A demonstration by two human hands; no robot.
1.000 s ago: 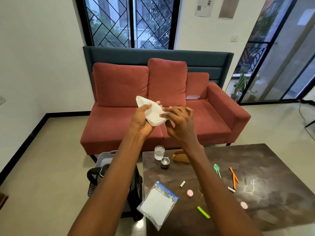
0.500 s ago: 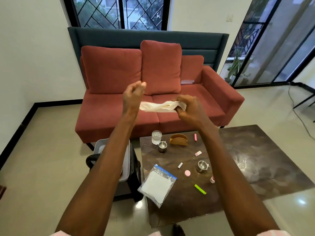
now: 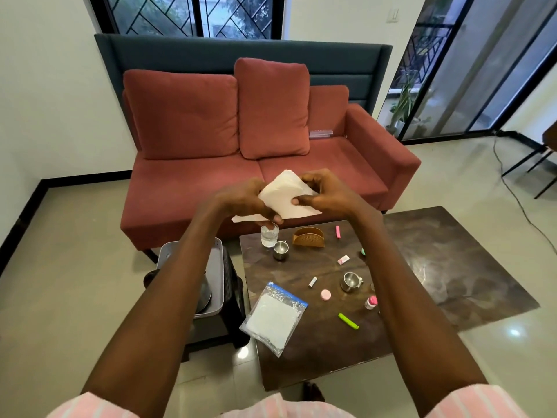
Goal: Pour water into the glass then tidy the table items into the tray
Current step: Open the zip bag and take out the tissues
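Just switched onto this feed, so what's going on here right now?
A person holds a white napkin up in both hands, left hand and right hand, above the dark table. The glass already has water in it. Small items, two steel cups and a bag of napkins remain scattered on the table; the grey tray sits beside it.

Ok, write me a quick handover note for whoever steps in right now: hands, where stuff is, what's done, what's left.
Hands: left hand and right hand together hold a white napkin in the air above the table's far edge.
Things: the glass stands at the far left corner of the table and looks to have water in it. The grey tray sits on a stool left of the table.
Done: the pouring, apparently.
Left: nearly all the tidying. Two steel cups, the napkin holder, the plastic bag, the green clip and small bits are on the table.
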